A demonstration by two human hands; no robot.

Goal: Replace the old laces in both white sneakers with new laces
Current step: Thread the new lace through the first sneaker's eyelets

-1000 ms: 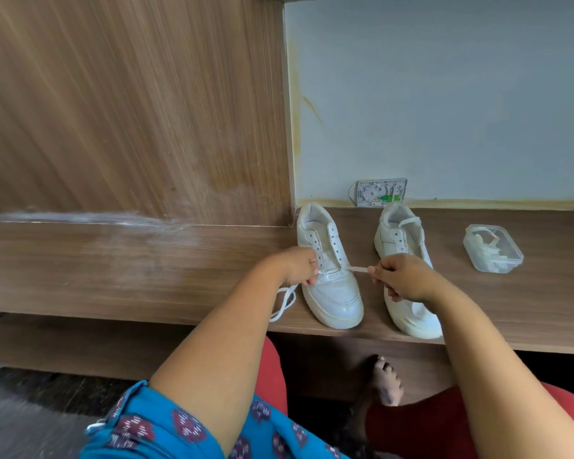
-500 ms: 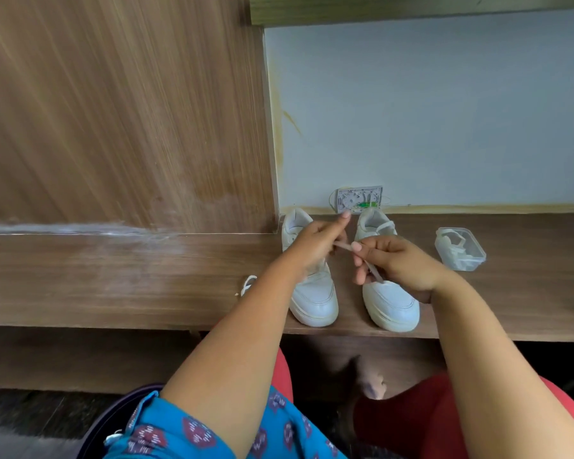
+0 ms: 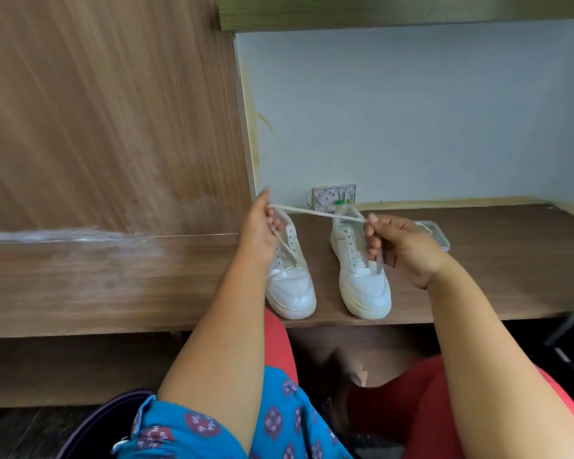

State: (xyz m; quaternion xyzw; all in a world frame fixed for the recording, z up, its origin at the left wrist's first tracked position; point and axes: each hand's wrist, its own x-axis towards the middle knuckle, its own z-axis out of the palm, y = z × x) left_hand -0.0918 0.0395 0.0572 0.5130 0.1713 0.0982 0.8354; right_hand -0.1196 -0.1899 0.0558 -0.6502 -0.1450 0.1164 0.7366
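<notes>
Two white sneakers are counted on the wooden shelf (image 3: 478, 276): the left sneaker (image 3: 290, 276) and the right sneaker (image 3: 362, 276), set side by side with toes toward the near edge. One white lace (image 3: 315, 212) is recorded, stretched between two hands, the left hand (image 3: 262, 233) and the right hand (image 3: 401, 250). One clear plastic container (image 3: 439, 235) is listed to the right, and one small wall box (image 3: 333, 197) at the far side.

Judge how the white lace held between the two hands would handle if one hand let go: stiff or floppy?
Probably floppy: the white lace runs straight only where it is stretched between the left hand and the right hand, and it droops below the left hand. It looks thin and light, so a released end would likely fall onto the sneakers.
</notes>
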